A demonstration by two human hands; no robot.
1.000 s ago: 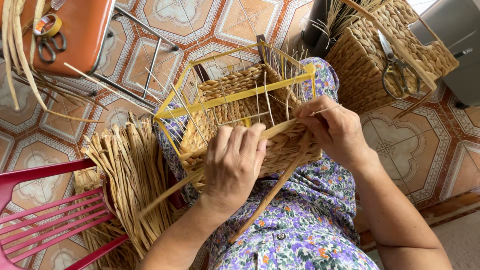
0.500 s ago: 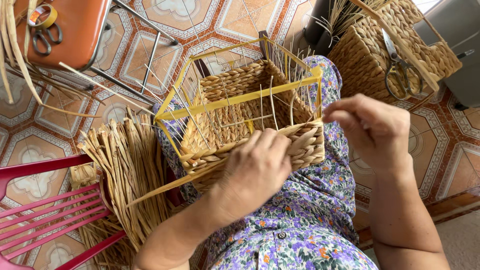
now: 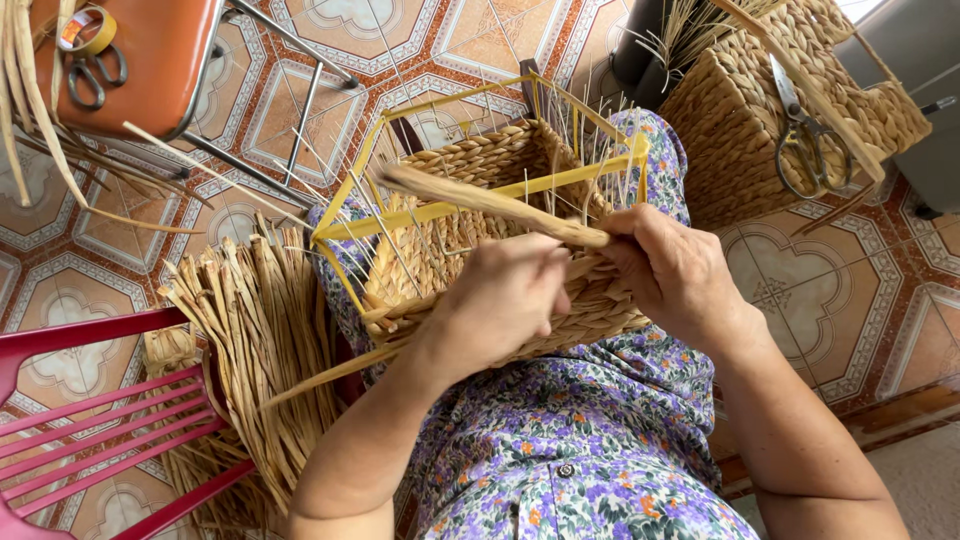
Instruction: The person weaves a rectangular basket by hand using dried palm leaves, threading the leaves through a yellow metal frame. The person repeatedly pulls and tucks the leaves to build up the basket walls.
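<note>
A half-woven straw basket (image 3: 470, 170) on a yellow wire frame (image 3: 470, 205) rests on my lap, over a flowered dress. My left hand (image 3: 505, 295) presses against the near woven wall, fingers curled on the braid. My right hand (image 3: 675, 270) grips the end of a long twisted straw strand (image 3: 480, 200) that runs up and left across the basket's mouth. Thin upright wires stick out of the weave around both hands.
A bundle of loose straw (image 3: 255, 340) lies at my left on a red plastic chair (image 3: 90, 400). An orange stool (image 3: 150, 60) holds scissors and a tape roll. Two finished woven baskets (image 3: 740, 120) with scissors (image 3: 800, 130) on top stand at the right on a tiled floor.
My right hand, raised clear half a second ago, has come back to the basket and now holds a strand pulled across its mouth. My left hand shifted right along the near wall.
</note>
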